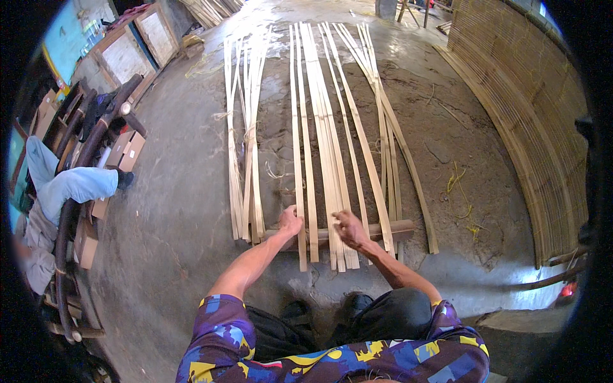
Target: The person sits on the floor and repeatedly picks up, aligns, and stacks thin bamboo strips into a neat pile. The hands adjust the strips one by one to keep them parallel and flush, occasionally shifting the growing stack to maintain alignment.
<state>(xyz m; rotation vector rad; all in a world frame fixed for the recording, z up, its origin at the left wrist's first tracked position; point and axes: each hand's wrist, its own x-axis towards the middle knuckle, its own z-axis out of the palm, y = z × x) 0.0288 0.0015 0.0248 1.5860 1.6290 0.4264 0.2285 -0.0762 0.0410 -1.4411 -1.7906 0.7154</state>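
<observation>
Long pale bamboo strips (327, 137) lie lengthwise in front of me, their near ends resting across a wooden beam (402, 228). My left hand (291, 221) is closed at the edge of a single strip (298, 147), left of the middle group. Over the near ends of that middle group is my right hand (350, 230). Its fingers are bent and somewhat apart, with nothing visible between them. A tied-looking cluster of strips (234, 159) lies to the left, and more strips (408, 153) cross each other to the right.
A large slatted bamboo panel (511, 121) leans along the right side. Yellow twine (454, 179) lies on the floor there. To the left, a seated person's legs (89, 183) reach out beside cardboard boxes (126, 150) and a log-framed bench (64, 255). Wooden cabinets (131, 54) stand farther back.
</observation>
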